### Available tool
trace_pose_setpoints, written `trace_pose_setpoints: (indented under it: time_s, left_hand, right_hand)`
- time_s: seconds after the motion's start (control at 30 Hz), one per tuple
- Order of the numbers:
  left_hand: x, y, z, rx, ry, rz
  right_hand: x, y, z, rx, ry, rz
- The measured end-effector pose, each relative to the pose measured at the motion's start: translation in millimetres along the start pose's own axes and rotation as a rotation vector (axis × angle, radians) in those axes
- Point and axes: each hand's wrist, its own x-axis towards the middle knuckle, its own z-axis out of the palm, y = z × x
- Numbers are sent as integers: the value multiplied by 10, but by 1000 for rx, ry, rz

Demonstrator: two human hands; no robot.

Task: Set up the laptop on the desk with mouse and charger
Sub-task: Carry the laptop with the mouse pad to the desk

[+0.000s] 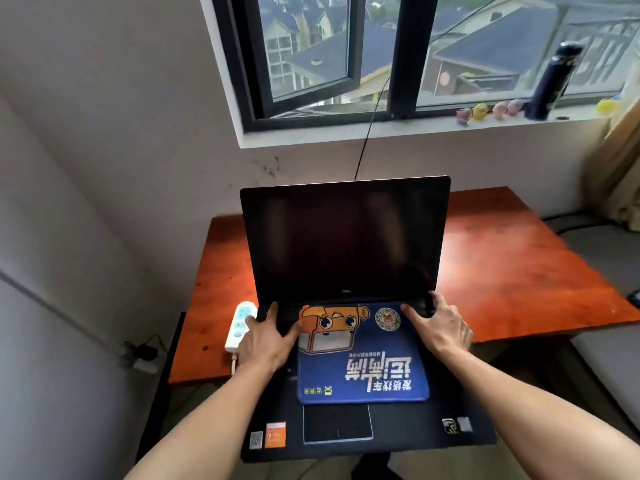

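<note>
A black laptop (pixel 346 237) stands with its lid up and its screen dark, its base reaching past the near edge of the reddish wooden desk (pixel 502 265). A blue mouse pad (pixel 363 362) with an orange cartoon figure lies over the keyboard. My left hand (pixel 266 337) rests with fingers spread on the left of the keyboard, its thumb at the pad's left edge. My right hand (pixel 440 327) lies flat by the pad's upper right corner, near the hinge. No mouse or charger is in view.
A white power strip (pixel 239 327) lies on the desk left of the laptop, its cord dropping toward a wall socket (pixel 142 355). A thin black cable (pixel 367 140) hangs from the window. A dark bottle (pixel 550 81) and small toys (pixel 491 110) stand on the sill. A grey seat (pixel 609 341) is at right.
</note>
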Motion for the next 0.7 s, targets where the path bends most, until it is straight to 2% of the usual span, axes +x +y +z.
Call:
trace_pose_setpoints:
  time_s: [0.37,0.7]
  left_hand:
    - [1449,516,404,-94,-98,-171]
    - [2223,471,650,-92,-220,-214]
  right_hand:
    - [1697,-393,575,-40,-167,-12]
    - [2257,-588,1098,-57,-365,32]
